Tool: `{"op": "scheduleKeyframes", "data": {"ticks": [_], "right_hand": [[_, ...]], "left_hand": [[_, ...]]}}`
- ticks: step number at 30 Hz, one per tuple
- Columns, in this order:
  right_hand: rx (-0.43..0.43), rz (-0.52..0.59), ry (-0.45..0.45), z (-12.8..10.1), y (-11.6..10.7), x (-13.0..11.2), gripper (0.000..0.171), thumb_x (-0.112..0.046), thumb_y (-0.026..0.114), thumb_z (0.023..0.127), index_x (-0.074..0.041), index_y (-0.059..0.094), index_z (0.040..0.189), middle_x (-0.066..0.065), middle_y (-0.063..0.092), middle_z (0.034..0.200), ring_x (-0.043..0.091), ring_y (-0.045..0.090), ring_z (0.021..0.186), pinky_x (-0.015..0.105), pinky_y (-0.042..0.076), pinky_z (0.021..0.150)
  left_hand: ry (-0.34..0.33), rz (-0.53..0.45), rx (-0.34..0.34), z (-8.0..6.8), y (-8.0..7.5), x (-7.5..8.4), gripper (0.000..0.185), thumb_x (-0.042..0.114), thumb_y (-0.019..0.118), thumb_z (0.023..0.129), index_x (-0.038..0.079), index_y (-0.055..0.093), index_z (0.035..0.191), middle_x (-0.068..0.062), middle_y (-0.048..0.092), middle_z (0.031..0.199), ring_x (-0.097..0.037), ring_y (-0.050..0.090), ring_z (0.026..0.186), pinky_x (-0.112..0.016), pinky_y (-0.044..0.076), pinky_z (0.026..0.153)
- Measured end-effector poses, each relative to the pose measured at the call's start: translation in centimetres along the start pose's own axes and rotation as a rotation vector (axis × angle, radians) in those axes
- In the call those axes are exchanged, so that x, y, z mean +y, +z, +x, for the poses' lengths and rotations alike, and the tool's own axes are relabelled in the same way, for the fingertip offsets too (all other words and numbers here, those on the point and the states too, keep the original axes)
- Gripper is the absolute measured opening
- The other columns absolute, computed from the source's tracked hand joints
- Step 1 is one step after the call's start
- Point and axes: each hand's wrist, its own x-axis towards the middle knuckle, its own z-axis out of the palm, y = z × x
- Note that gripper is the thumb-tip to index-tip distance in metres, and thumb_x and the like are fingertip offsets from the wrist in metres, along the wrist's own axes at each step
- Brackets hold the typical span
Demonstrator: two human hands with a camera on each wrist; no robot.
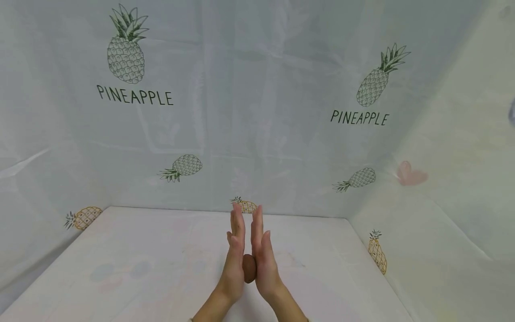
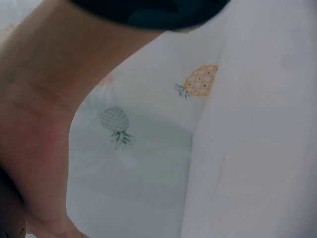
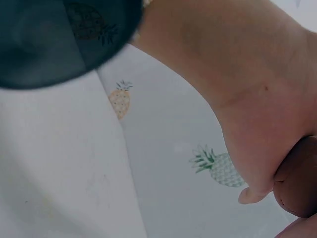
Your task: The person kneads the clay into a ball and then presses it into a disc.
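Note:
A small brown lump (image 1: 249, 268), round and smooth like clay, sits squeezed between my two palms above the white table (image 1: 141, 268). My left hand (image 1: 234, 255) and my right hand (image 1: 262, 252) stand upright, palm facing palm, fingers straight and pointing away from me. The lump lies low between the heels of the palms, and only its near side shows. In the right wrist view the brown lump (image 3: 298, 183) presses against the palm of my right hand (image 3: 247, 99). The left wrist view shows only the heel of my left hand (image 2: 34, 124), with the lump hidden.
The table is covered with a white cloth and boxed in by white sheets printed with pineapples (image 1: 126, 47) and the word PINEAPPLE, at the back and on both sides. The right sheet (image 1: 442, 214) slopes in close to the table's right edge.

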Motion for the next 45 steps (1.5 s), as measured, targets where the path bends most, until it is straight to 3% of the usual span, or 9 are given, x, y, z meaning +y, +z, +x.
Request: {"op": "scheduleKeyframes", "data": {"ticks": [6,11,21,28,35,45], "right_hand": [[-0.018,0.006,-0.024,-0.1,0.5,-0.1,0.060,-0.051,-0.011,0.110,-0.037,-0.014,0.168,-0.024,-0.023,0.172,0.010,-0.027,0.159,0.066,-0.027,0.119],[-0.015,0.002,-0.040,-0.2,0.5,-0.5,0.061,-0.051,-0.012,0.109,-0.039,-0.014,0.168,-0.023,-0.023,0.173,0.011,-0.023,0.160,0.067,-0.027,0.119],[0.025,-0.005,-0.041,-0.2,-0.4,-1.2,0.061,-0.054,-0.011,0.108,-0.041,-0.015,0.167,-0.021,-0.020,0.174,0.022,-0.020,0.163,0.068,-0.025,0.119],[0.054,-0.012,-0.036,-0.1,-0.9,-1.0,0.060,-0.054,-0.010,0.109,-0.042,-0.013,0.168,-0.024,-0.019,0.174,0.016,-0.018,0.163,0.067,-0.023,0.121],[0.045,0.004,-0.014,0.1,-1.1,-0.3,0.058,-0.054,-0.009,0.110,-0.044,-0.011,0.167,-0.026,-0.020,0.172,0.011,-0.025,0.160,0.068,-0.026,0.119],[-0.017,0.009,-0.011,0.0,0.3,0.0,0.059,-0.052,-0.011,0.110,-0.041,-0.015,0.167,-0.025,-0.024,0.171,0.010,-0.031,0.157,0.067,-0.028,0.118]], "left_hand": [[-0.006,0.028,0.043,0.4,-0.7,-0.4,0.060,0.058,-0.003,0.109,0.045,-0.009,0.167,0.022,-0.018,0.174,-0.008,-0.023,0.161,-0.064,-0.028,0.120],[-0.044,0.022,0.058,0.5,-0.8,-1.1,0.060,0.061,-0.004,0.108,0.047,-0.009,0.167,0.023,-0.018,0.174,-0.008,-0.023,0.160,-0.069,-0.026,0.118],[-0.070,0.012,-0.001,0.1,0.1,-1.8,0.057,0.053,0.000,0.110,0.049,-0.010,0.166,0.023,-0.018,0.174,-0.008,-0.024,0.160,-0.063,-0.032,0.117],[-0.012,0.032,-0.028,-0.2,0.7,-1.4,0.058,0.047,-0.001,0.112,0.039,-0.011,0.169,0.022,-0.017,0.175,-0.002,-0.022,0.160,-0.063,-0.031,0.118],[0.067,0.060,-0.043,-0.4,1.0,-0.3,0.059,0.044,-0.003,0.112,0.034,-0.011,0.169,0.016,-0.022,0.176,-0.007,-0.024,0.160,-0.067,-0.031,0.116],[-0.001,0.055,0.029,0.1,-0.4,0.2,0.065,0.059,-0.003,0.109,0.038,-0.009,0.169,0.023,-0.017,0.175,-0.005,-0.022,0.160,-0.058,-0.029,0.121]]}}
